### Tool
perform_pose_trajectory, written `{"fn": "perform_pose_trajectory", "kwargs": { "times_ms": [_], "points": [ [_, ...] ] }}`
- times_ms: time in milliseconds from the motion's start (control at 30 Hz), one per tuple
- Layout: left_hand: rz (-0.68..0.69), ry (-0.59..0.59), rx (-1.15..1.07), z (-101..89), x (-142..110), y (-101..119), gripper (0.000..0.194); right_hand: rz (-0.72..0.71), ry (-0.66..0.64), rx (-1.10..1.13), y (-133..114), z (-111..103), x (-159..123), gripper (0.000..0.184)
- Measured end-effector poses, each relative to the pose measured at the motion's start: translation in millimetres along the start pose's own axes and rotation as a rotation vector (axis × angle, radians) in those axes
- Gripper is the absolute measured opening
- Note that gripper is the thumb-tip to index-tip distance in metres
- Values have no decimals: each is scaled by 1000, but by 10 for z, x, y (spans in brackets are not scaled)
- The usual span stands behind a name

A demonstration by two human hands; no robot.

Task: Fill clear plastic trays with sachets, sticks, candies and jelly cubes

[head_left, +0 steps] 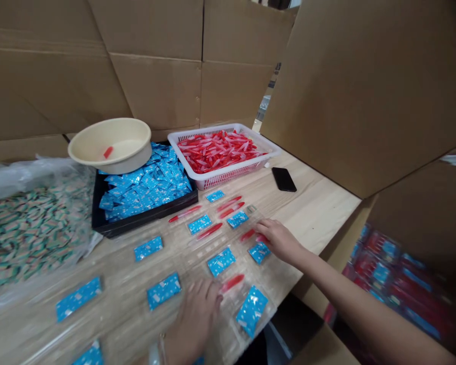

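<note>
Clear plastic blister trays point(201, 252) lie in rows on the table, with blue printed packets point(221, 261) in their hollows. Several hollows also hold a red pen-shaped stick with a clear end point(210, 231). My right hand point(279, 239) reaches over the right-hand tray, fingers closed on a red pen-shaped stick point(261, 238) just above a blue packet point(259, 252). At the near tray is my left hand point(195, 317), its fingers curled at the lower end of another red pen-shaped stick point(232, 283). The fingers partly hide that end.
A white basket point(228, 176) full of red sticks stands at the back. Left of it, a cream basin point(131, 165) rests on a black tray point(148, 215) of blue packets. A bag of striped pieces point(34, 223) lies left. A phone point(284, 179) and cardboard walls point(365, 91) are right.
</note>
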State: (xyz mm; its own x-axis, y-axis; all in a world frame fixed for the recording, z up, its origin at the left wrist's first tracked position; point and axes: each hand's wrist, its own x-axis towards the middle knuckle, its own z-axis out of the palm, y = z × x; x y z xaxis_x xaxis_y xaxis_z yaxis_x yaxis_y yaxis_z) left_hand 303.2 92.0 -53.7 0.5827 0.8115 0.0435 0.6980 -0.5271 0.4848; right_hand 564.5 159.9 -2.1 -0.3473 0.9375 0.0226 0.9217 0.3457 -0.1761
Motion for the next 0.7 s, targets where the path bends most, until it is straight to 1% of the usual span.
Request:
{"fn": "perform_pose_trajectory", "kwargs": {
  "times_ms": [67,133,200,267,333,367,433,467,500,567,633,700],
  "points": [
    [-16,-21,28,74,-4,79,23,-14,-12,28,-113,22,52,26],
    [-25,-33,38,84,1,111,22,-34,-44,46,-252,57,133,25],
    [-18,-19,36,19,21,82,23,-49,-73,29,-368,101,236,31],
    [-5,23,38,-114,82,-11,26,-41,-79,-9,-396,142,341,38],
    [-10,71,54,-284,210,-149,28,30,-38,-35,-308,167,427,39],
    [-17,84,65,-364,297,-222,29,90,-1,-42,-230,173,459,36],
    [-10,62,82,-476,489,-352,30,204,56,-45,-48,172,510,28],
    [6,31,90,-497,578,-402,31,238,66,-42,33,167,533,26],
    [22,-4,100,-494,652,-440,33,247,58,-37,98,162,560,26],
    [32,-60,128,-429,735,-488,36,199,8,-27,167,155,634,25],
    [13,-83,151,-331,733,-511,40,132,-46,-29,171,155,743,25],
    [-2,-91,151,-256,682,-523,41,96,-113,-55,151,162,879,28]
  ]
}}
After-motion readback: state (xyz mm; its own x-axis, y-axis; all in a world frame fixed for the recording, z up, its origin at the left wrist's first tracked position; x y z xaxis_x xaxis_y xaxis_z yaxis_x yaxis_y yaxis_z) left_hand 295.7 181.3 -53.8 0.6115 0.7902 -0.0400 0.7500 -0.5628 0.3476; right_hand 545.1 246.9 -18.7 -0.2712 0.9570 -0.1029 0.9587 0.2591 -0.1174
